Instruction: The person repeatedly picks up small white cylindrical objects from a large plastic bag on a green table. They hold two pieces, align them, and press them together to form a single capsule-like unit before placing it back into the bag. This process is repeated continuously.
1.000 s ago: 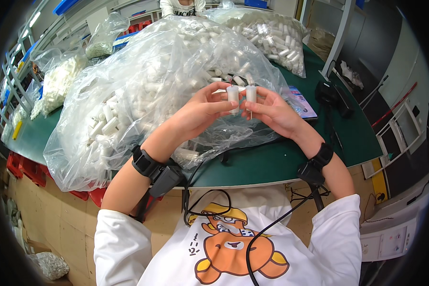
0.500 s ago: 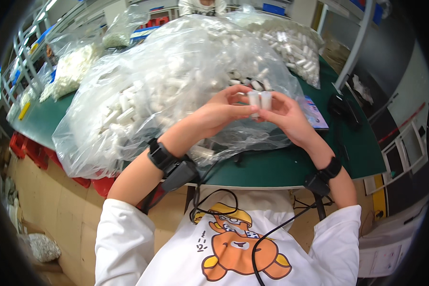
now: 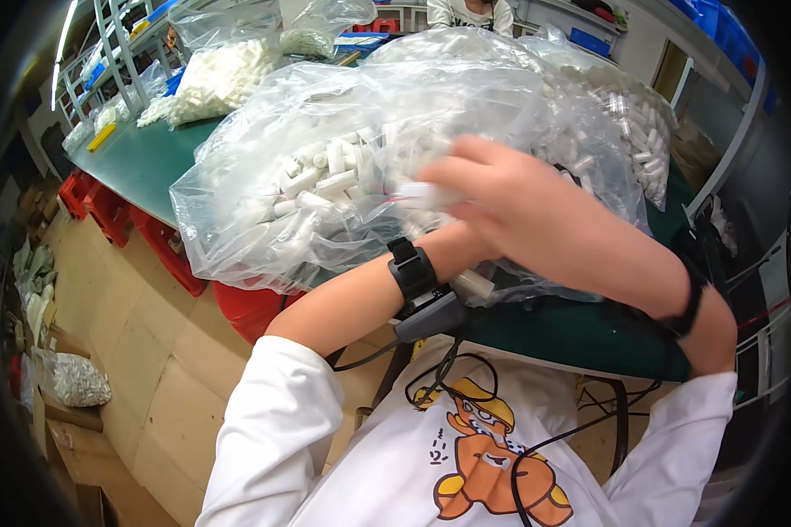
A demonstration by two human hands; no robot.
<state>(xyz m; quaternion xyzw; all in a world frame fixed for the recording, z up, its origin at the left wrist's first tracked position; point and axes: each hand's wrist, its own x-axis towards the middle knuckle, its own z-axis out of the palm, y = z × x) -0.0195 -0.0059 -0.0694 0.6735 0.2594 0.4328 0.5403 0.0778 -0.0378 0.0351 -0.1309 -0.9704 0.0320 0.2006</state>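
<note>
Holding white cyl [image 3: 424, 195], R hand [image 3: 501, 189] well back fr tbl edge [image 3: 580, 357]

I am seeing one small white cylinder [image 3: 418, 194], blurred, sticking out leftward, nearly level, from the right hand [image 3: 501, 189].

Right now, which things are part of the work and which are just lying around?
Seem part of the work:
- white piece at the blurred right fingers
- big clear bag on the table
- white cylinders inside it

Seem just lying around:
- yellow object toward the table's far left
- small clear bag at lower left
</note>
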